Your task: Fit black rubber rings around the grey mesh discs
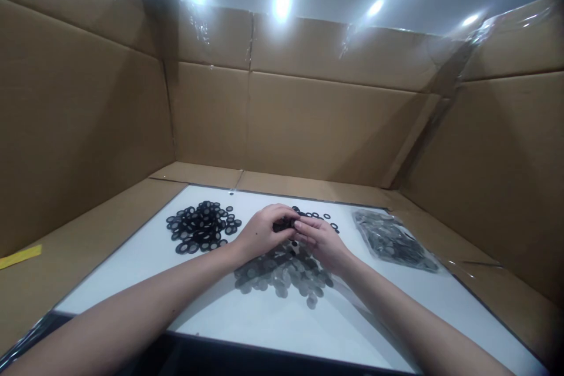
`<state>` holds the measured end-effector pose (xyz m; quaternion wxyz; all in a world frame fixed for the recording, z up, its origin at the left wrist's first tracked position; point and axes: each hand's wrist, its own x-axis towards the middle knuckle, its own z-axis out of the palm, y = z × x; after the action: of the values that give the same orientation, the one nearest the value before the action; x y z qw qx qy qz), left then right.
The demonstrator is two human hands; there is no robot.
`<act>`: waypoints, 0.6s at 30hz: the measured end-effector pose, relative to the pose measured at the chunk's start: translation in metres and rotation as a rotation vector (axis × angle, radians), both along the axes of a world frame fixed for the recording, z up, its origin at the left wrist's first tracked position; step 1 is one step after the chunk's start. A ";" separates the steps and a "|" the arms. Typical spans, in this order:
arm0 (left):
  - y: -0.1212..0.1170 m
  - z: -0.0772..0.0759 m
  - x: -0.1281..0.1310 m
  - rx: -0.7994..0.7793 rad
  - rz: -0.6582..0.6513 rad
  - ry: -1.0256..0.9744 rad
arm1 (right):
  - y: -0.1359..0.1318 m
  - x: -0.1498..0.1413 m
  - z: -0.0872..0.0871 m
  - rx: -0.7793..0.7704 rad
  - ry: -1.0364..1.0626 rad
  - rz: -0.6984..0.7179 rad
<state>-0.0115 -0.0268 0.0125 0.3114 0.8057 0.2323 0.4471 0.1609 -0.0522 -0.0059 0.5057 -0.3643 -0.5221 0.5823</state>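
Note:
My left hand [263, 230] is curled around several small black rings [284, 225], which show between its thumb and fingers. My right hand [324, 241] meets it there, thumb and fingertips pinched together against the rings; whatever lies in that pinch is too small to make out. Just below both hands spreads a pile of small translucent grey discs [288, 276]. Behind the right hand, some loose black rings [315, 215] lie on the white board [247, 326], partly hidden by the fingers.
On the left of the board is a heap of black rings with grey centres [200, 226]. A clear plastic bag of grey discs [392, 241] lies at the right. Tall cardboard walls [317, 123] enclose the board. Yellow tape [20, 256] sits at far left.

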 end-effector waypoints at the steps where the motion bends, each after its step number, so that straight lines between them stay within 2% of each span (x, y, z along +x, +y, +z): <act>1: 0.000 0.000 0.000 -0.011 0.001 0.002 | 0.000 0.000 0.000 -0.004 -0.002 0.000; 5: 0.000 -0.001 0.000 -0.059 -0.004 -0.007 | -0.001 0.000 -0.001 -0.016 0.013 0.019; 10: 0.007 -0.003 -0.003 0.013 0.066 0.057 | 0.002 0.003 0.003 0.016 -0.111 0.022; 12: 0.016 -0.001 -0.009 0.056 0.090 0.119 | 0.004 0.011 0.008 0.093 -0.302 -0.067; 15: 0.037 0.004 -0.026 0.077 0.161 0.244 | 0.009 0.031 0.016 0.365 -0.816 -0.290; 16: 0.044 0.005 -0.032 0.056 0.181 0.297 | 0.011 0.038 0.017 0.433 -0.955 -0.320; 18: 0.057 0.006 -0.047 0.019 0.227 0.439 | 0.016 0.049 0.015 0.469 -1.145 -0.218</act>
<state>-0.0585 0.0306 0.0189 0.1938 0.8552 0.3792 0.2955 0.2104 -0.0364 0.0094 0.2686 -0.5491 -0.7837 0.1099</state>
